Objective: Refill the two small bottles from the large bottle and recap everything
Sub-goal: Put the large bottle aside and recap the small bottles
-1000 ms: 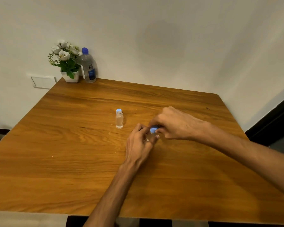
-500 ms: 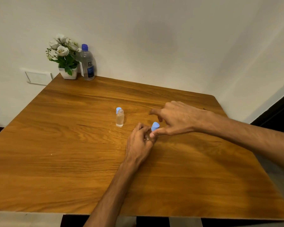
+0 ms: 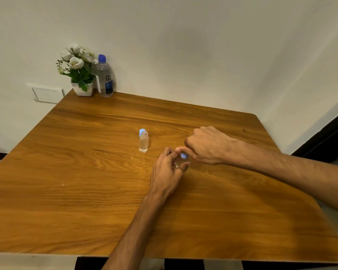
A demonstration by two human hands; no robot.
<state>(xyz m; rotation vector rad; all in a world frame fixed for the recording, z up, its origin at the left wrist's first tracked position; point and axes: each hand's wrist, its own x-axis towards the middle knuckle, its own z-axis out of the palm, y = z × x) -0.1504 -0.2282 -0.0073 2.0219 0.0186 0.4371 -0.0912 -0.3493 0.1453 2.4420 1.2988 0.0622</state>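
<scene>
Small bottle (image 3: pixel 179 164), clear, sits on the wooden table (image 3: pixel 86 172) near centre, mostly hidden by fingers. Left hand (image 3: pixel 167 172) wraps it from the near side, fingers curled round the body, gripping it. Right hand (image 3: pixel 207 146) comes in from the right, knuckles up, thumb and forefinger pinched on a light blue cap (image 3: pixel 184 155) right at the top of that bottle. Cap is blurred; cannot tell if it is seated on the neck or just above it. Other right fingers are curled under. Both forearms bare, left one reaching from the bottom edge, right one from the right edge.

Just left of the hands, apart from them, stands the second small bottle (image 3: pixel 144 142), upright, clear, neck open with no cap on, some clear liquid in it. Its light blue cap (image 3: pixel 141 132) sits on the table right behind it, touching or nearly so; cannot tell which. A few wet-looking specks show on the wood beside its base.

Far back left corner of the table: large bottle (image 3: pixel 105 78), upright, clear with dark blue label, blue cap on. Just beside it on the left, a white pot of white artificial flowers (image 3: pixel 77 69), leaves touching or overlapping the bottle. White wall switch plate (image 3: pixel 47 94) on the wall left of the table corner. Plain pale walls behind.
</scene>
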